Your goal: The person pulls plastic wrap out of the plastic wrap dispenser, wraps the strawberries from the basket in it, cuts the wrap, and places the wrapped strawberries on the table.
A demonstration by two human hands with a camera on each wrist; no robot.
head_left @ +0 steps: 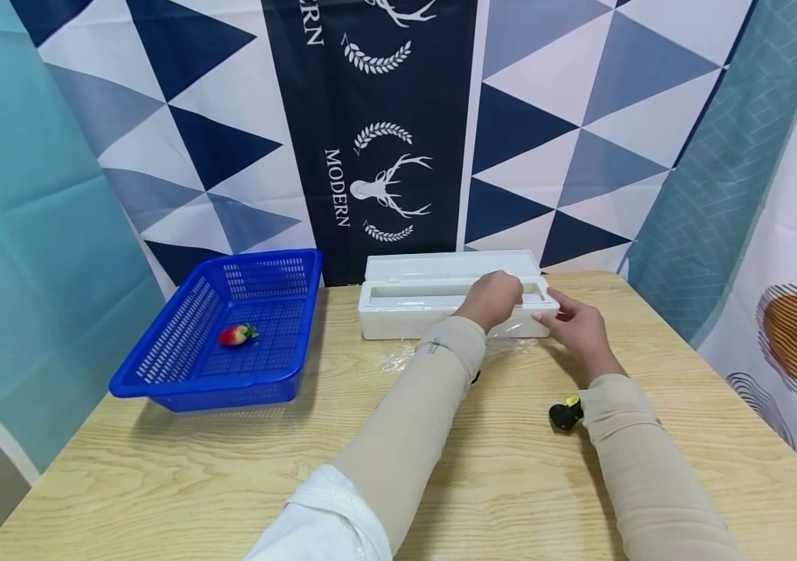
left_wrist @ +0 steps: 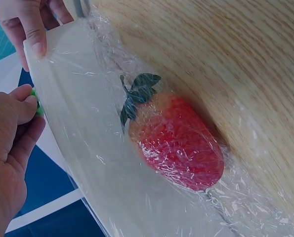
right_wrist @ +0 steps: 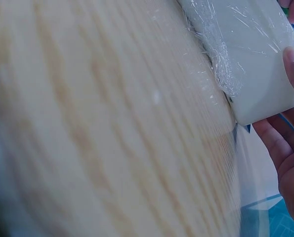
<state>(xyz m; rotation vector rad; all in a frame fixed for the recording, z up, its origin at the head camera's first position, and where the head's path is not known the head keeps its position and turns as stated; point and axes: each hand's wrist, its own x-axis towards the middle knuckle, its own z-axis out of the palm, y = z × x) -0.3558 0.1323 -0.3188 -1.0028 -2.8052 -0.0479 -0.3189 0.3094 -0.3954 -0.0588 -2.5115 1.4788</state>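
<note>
A long white plastic wrap dispenser (head_left: 398, 322) stands at the far side of the table with its lid (head_left: 440, 265) raised. My left hand (head_left: 499, 298) is over its front edge, pinching a small green slider (left_wrist: 38, 102) between thumb and fingers. At the dispenser's right end, my right hand (head_left: 583, 331) grips the corner, thumb on the front face. Clear plastic wrap (left_wrist: 258, 192) hangs down the front and spreads onto the table. Under or inside this wrap lies a red strawberry (left_wrist: 179, 143) with green leaves, hidden behind my left arm in the head view.
On the left stands a blue plastic basket (head_left: 212, 383) with another strawberry (head_left: 235, 335) in it. The wooden table (head_left: 510, 483) ends at a patterned cloth (head_left: 384, 140) behind the dispenser. A black wrist camera (head_left: 565, 417) with a yellow part sits at my right wrist.
</note>
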